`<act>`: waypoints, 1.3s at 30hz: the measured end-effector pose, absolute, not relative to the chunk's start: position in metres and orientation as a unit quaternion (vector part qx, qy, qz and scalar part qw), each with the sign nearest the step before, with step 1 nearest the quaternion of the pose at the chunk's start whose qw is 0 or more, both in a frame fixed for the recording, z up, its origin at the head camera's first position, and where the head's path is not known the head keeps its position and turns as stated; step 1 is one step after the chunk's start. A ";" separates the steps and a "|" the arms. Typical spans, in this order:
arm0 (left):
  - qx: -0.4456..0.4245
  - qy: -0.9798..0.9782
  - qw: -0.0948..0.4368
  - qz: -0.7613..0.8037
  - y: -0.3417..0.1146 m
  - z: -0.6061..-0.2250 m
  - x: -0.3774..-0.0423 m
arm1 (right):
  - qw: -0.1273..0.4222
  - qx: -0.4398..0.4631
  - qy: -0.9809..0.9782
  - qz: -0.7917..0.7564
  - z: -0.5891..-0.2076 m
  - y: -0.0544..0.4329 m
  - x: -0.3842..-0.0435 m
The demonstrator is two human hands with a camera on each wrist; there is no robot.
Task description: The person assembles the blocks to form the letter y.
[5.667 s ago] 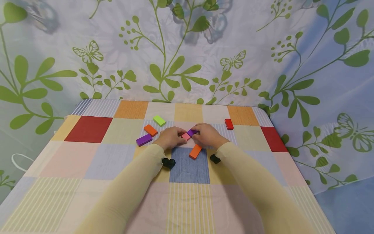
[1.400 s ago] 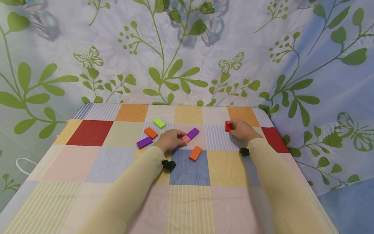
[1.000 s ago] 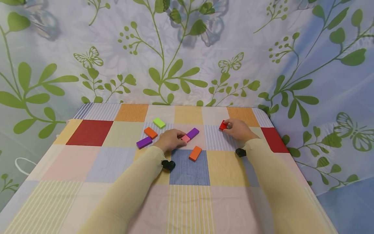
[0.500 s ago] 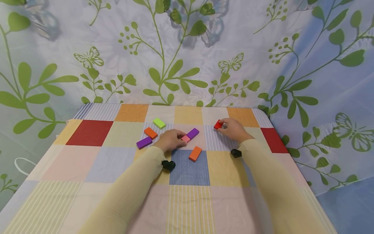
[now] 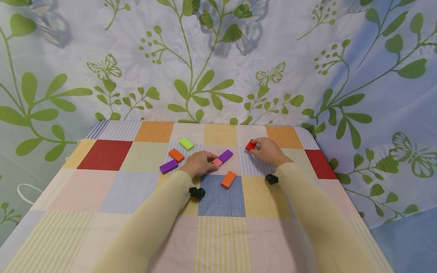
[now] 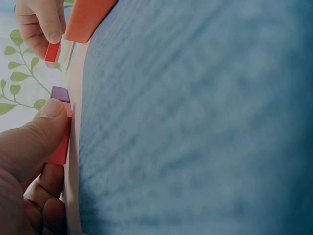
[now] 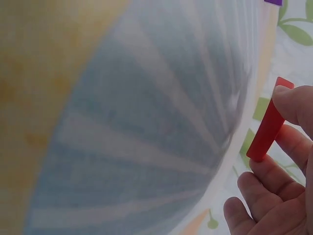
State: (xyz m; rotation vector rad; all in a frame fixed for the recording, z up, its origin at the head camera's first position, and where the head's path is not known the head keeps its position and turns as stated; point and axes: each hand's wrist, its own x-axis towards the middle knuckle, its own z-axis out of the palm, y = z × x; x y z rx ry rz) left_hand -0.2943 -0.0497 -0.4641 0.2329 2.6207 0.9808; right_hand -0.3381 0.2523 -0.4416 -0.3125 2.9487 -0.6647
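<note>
My left hand point(image 5: 198, 163) pinches a pink domino block point(image 5: 217, 162) that lies flat on the cloth. Its thumb presses the near side in the left wrist view; part of the block is hidden behind the fingers. A purple domino block point(image 5: 225, 156) lies end to end with the pink one, in line with it. Farther right, my right hand point(image 5: 269, 151) holds a red domino block point(image 5: 250, 145) between thumb and fingers. In the right wrist view the red block point(image 7: 270, 120) is tilted and appears raised off the table.
Nearest my body lies an orange block point(image 5: 228, 179). Left of my left hand are a purple block point(image 5: 168, 167), another orange block point(image 5: 176, 154) and a lime green block point(image 5: 186, 144). A patchwork cloth point(image 5: 143, 242) covers the table; a leaf-patterned curtain point(image 5: 136, 76) hangs behind.
My right hand has left the purple block, taken the red block at the far right and carried it leftward towards the joined pair. My left hand has stayed at the pink block.
</note>
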 end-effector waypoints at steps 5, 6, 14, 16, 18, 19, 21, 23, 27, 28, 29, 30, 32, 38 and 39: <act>0.081 0.920 0.167 0.345 -0.050 -0.464 -0.294 | 0.057 -0.099 0.970 -0.214 -0.443 0.246 -0.339; 0.080 0.920 0.168 0.345 -0.050 -0.463 -0.294 | 0.056 -0.100 0.971 -0.211 -0.444 0.245 -0.339; 0.078 0.921 0.169 0.341 -0.050 -0.462 -0.293 | 0.057 -0.110 0.971 -0.207 -0.444 0.235 -0.340; 0.078 0.922 0.169 0.341 -0.050 -0.463 -0.293 | 0.059 -0.112 0.969 -0.211 -0.443 0.232 -0.340; 0.078 0.922 0.168 0.340 -0.049 -0.463 -0.293 | 0.060 -0.115 0.969 -0.212 -0.443 0.229 -0.340; 0.078 0.922 0.168 0.340 -0.050 -0.463 -0.293 | 0.060 -0.118 0.968 -0.211 -0.443 0.228 -0.341; 0.077 0.922 0.169 0.340 -0.050 -0.463 -0.293 | 0.059 -0.121 0.968 -0.210 -0.443 0.225 -0.341; 0.077 0.921 0.170 0.342 -0.049 -0.462 -0.293 | 0.055 -0.126 0.970 -0.201 -0.445 0.222 -0.343; 0.076 0.919 0.173 0.345 -0.049 -0.462 -0.293 | 0.055 -0.128 0.972 -0.190 -0.448 0.216 -0.346; 0.076 0.919 0.172 0.345 -0.049 -0.462 -0.293 | 0.056 -0.127 0.972 -0.188 -0.449 0.215 -0.347; 0.076 0.919 0.173 0.346 -0.049 -0.461 -0.293 | 0.057 -0.127 0.972 -0.186 -0.449 0.214 -0.347; 0.076 0.919 0.173 0.346 -0.049 -0.462 -0.293 | 0.057 -0.129 0.973 -0.183 -0.450 0.213 -0.347; 0.076 0.919 0.172 0.346 -0.049 -0.462 -0.293 | 0.057 -0.133 0.973 -0.177 -0.450 0.210 -0.348; 0.075 0.920 0.172 0.344 -0.049 -0.463 -0.294 | 0.064 -0.140 0.973 -0.173 -0.450 0.206 -0.349; 0.074 0.920 0.172 0.345 -0.049 -0.463 -0.294 | 0.068 -0.138 0.973 -0.172 -0.450 0.205 -0.349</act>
